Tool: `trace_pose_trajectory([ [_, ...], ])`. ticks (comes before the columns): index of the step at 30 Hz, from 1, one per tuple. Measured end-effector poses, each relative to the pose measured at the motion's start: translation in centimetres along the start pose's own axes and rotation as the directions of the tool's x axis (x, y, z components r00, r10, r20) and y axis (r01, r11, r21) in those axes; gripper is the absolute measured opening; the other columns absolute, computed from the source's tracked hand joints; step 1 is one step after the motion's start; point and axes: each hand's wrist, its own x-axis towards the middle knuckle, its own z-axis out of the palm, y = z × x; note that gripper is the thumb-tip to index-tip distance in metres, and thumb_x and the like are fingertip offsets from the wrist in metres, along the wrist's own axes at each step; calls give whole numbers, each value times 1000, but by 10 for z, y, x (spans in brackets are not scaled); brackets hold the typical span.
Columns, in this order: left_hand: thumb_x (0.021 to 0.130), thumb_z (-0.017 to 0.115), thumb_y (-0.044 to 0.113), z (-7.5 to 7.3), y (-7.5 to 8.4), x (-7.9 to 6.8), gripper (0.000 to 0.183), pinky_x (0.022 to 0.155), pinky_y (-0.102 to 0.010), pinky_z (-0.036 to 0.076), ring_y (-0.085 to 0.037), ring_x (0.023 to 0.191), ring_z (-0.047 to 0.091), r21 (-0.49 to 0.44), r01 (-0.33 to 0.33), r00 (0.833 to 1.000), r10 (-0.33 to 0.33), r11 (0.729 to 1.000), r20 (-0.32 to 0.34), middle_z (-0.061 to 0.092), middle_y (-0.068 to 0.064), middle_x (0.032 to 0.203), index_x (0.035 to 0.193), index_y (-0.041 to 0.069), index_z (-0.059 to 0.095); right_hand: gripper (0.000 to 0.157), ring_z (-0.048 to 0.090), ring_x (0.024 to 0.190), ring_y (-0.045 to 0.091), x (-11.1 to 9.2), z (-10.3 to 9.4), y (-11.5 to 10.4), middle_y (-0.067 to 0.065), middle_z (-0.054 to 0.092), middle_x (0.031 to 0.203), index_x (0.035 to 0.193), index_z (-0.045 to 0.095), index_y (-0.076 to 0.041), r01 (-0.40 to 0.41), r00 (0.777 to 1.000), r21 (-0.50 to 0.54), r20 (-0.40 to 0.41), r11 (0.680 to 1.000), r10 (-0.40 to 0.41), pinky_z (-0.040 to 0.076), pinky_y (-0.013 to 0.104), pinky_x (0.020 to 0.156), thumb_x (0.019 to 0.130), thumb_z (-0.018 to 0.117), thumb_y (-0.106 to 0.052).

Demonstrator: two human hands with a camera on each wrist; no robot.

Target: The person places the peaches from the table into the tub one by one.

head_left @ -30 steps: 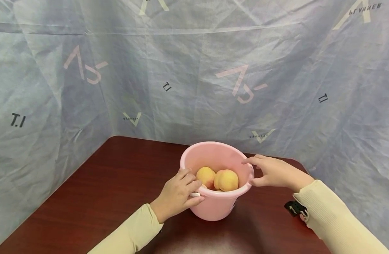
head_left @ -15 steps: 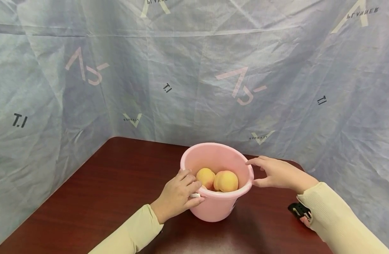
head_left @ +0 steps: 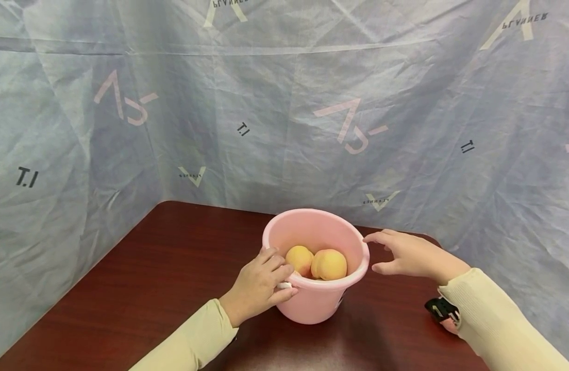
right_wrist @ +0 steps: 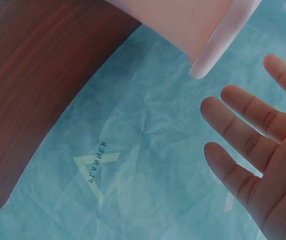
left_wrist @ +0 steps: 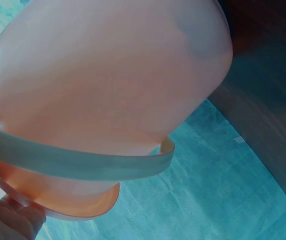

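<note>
A pink bucket (head_left: 310, 304) stands on the table with yellow, red-blushed peaches (head_left: 331, 265) inside. My left hand (head_left: 258, 283) grips its near-left rim, fingers over the edge and thumb outside. A bit of the white handle (head_left: 284, 285) shows by those fingers. In the left wrist view the pale handle (left_wrist: 78, 162) crosses the bucket's wall (left_wrist: 113, 75), with the left hand (left_wrist: 10, 217) at the rim. To the right, my right hand (head_left: 412, 255) holds nothing, its index fingertip close to the rim. In the right wrist view its fingers (right_wrist: 238, 131) are spread, apart from the bucket.
The dark red-brown table (head_left: 182, 257) extends left of the bucket. Its back edge lies just beyond the bucket, where a grey printed cloth (head_left: 266, 103) hangs around the sides. A black strapped device (head_left: 442, 310) sits under the right sleeve.
My right hand has let go of the bucket's right rim and drawn slightly away to the right. The left hand keeps its grip, and the bucket and peaches have stayed nearly in place.
</note>
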Motion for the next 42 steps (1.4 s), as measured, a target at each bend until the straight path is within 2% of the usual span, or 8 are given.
trace_pose_trajectory([
  [9, 95, 41, 50, -1, 1, 0, 43, 91, -46, 48, -28, 100, 56, -14, 8, 1000, -8, 1000, 8, 57, -1, 89, 92, 13, 63, 54, 64, 94, 26, -7, 0, 4, 10, 59, 115, 123, 58, -7, -16, 1000, -2, 7, 1000, 16, 51, 44, 78, 79, 74, -33],
  [21, 87, 54, 46, -1, 0, 0, 35, 91, -46, 47, -25, 99, 54, -23, 11, 1000, -10, 1000, 14, 57, -1, 89, 91, 12, 62, 56, 63, 96, 29, -14, -2, 9, 13, 59, 117, 125, 57, -6, -46, 999, 1, 7, 999, 46, 50, 46, 78, 79, 74, -32],
  [26, 85, 57, 45, 0, 0, 0, 33, 91, -46, 47, -26, 99, 54, -24, 4, 1000, -4, 1000, -1, 57, -1, 89, 90, 13, 62, 55, 62, 98, 29, -19, -1, 13, 9, 61, 113, 124, 57, -5, -44, 999, -6, 2, 999, 44, 50, 46, 79, 79, 74, -31],
  [35, 91, 50, 47, -1, 1, -1, 36, 91, -45, 47, -26, 98, 55, -39, 10, 1000, -10, 999, 4, 57, -1, 89, 91, 12, 62, 54, 60, 102, 28, -26, 0, 20, 8, 61, 115, 122, 58, -4, -55, 998, -49, -5, 997, 55, 48, 47, 83, 79, 73, -30],
  [42, 91, 50, 47, 0, 1, -1, 36, 92, -45, 46, -26, 99, 55, -18, 4, 1000, -4, 1000, -3, 57, -1, 89, 91, 13, 62, 55, 60, 102, 30, -32, 2, 24, 10, 58, 118, 125, 56, -6, -111, 993, -10, 28, 994, 111, 49, 46, 80, 80, 73, -33],
])
